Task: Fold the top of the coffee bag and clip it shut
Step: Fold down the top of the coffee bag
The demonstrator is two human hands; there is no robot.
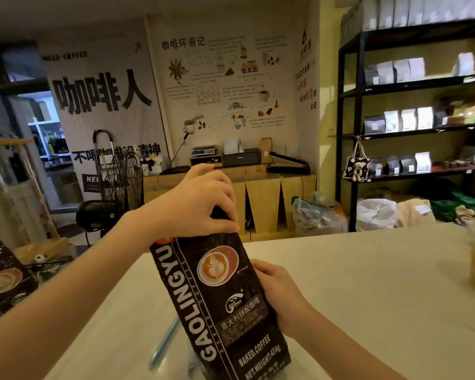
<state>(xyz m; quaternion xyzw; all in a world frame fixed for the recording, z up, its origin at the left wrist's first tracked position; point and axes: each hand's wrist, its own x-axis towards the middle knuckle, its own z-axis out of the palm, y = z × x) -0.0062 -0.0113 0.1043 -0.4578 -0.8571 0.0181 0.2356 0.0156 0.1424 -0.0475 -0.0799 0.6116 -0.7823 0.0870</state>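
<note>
Fingers (225,215) pinching coffee bag (220,297) top — blue clip (163,342) beside, table (368,283)

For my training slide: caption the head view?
Left hand pinches the coffee bag top; right hand steadies its side on the table.

Black shelving (351,138) w/ bagged stock at right; wall posters (102,94); fan (122,178) at left.

1. Setting: a coffee shop or roastery storeroom.
2. Black shelving (351,111) at right holds rows of pale and dark coffee pouches (407,119).
3. Wall banners (104,94) carry coffee slogans and drawings.
4. Rear wooden counter (263,185) bears a scale (203,150) and bag sealer (288,164).
</note>
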